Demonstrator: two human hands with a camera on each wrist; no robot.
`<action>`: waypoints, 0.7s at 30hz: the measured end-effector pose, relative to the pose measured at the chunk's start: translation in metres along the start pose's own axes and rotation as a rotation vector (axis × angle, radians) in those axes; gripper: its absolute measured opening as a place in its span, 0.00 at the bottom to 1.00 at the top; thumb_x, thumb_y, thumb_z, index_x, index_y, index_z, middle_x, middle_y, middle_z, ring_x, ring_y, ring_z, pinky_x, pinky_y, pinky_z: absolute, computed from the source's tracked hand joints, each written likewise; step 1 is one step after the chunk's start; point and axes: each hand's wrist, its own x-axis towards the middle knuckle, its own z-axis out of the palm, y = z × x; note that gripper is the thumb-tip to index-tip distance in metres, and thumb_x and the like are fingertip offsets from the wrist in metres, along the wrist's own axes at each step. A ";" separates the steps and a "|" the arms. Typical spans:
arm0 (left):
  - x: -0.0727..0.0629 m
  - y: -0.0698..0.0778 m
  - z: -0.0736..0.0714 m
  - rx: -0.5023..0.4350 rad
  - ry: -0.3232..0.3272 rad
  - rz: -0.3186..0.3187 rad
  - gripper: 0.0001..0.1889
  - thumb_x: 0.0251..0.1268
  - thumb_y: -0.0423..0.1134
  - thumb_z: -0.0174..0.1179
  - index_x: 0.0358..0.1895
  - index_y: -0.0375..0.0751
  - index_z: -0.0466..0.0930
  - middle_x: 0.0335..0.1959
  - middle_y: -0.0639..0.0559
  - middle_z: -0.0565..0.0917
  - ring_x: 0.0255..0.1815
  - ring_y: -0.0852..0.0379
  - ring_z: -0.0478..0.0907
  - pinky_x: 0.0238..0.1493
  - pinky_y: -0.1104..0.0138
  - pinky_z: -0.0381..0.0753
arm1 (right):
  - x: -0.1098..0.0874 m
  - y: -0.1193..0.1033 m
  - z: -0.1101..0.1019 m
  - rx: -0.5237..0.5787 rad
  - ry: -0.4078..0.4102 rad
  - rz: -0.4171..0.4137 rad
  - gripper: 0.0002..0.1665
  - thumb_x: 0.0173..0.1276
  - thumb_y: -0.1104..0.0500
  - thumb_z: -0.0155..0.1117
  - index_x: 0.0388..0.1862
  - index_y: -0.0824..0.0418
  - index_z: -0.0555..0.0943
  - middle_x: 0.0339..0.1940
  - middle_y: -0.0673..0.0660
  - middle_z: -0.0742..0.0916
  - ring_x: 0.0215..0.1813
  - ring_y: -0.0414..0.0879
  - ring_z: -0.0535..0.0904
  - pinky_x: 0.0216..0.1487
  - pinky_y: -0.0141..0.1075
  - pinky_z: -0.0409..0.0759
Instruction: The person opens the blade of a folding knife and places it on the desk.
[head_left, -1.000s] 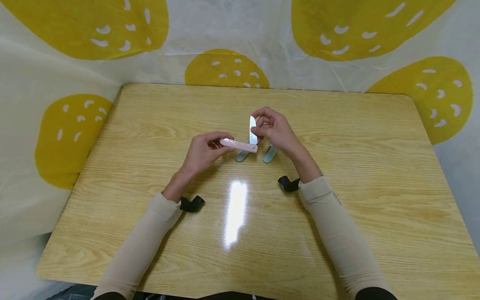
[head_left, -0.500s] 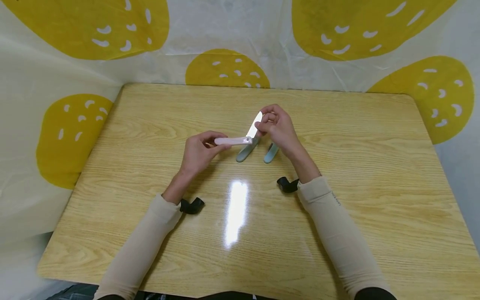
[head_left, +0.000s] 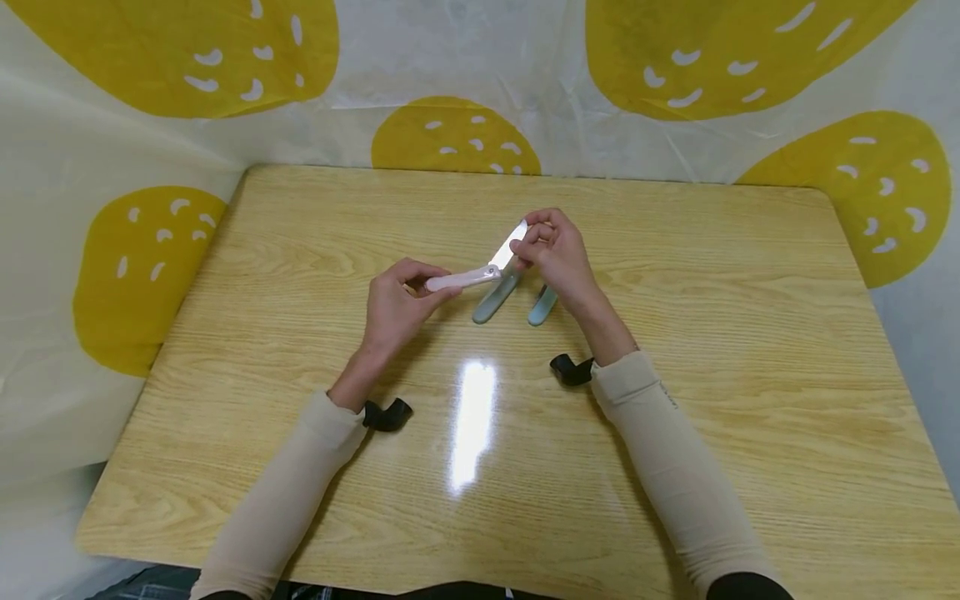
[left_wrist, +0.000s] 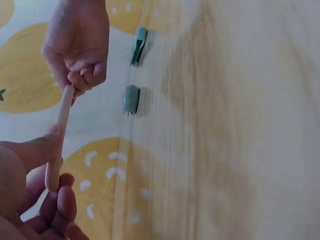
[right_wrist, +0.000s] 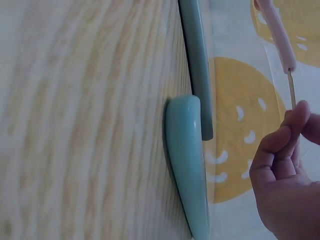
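Frame centre: I observe the left hand (head_left: 396, 307) holding the pink handle (head_left: 467, 277), the right hand (head_left: 561, 257) pinching its blade (head_left: 507, 247).

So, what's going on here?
The person's left hand grips the smooth pale-pink handle of a folding knife, while the right hand pinches its shiny metal blade. The blade is partly open, at a wide angle to the handle. Two curved handles, one grey-green and one pale turquoise, lie on the wood-grain table, with neither hand holding them.
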 end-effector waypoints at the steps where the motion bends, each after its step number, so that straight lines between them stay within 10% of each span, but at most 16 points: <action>1: 0.000 0.000 0.001 0.005 0.012 -0.004 0.13 0.55 0.40 0.80 0.42 0.40 0.92 0.37 0.42 0.89 0.30 0.56 0.75 0.30 0.75 0.71 | 0.000 0.000 0.001 0.005 0.011 0.003 0.22 0.72 0.70 0.66 0.60 0.70 0.69 0.25 0.47 0.82 0.25 0.40 0.81 0.38 0.31 0.84; 21: -0.004 0.006 0.007 0.113 0.099 -0.036 0.16 0.55 0.46 0.81 0.40 0.40 0.91 0.31 0.41 0.87 0.25 0.57 0.73 0.26 0.71 0.66 | 0.002 0.004 0.007 0.103 0.152 0.070 0.18 0.70 0.71 0.68 0.51 0.62 0.71 0.22 0.48 0.83 0.22 0.43 0.84 0.36 0.33 0.85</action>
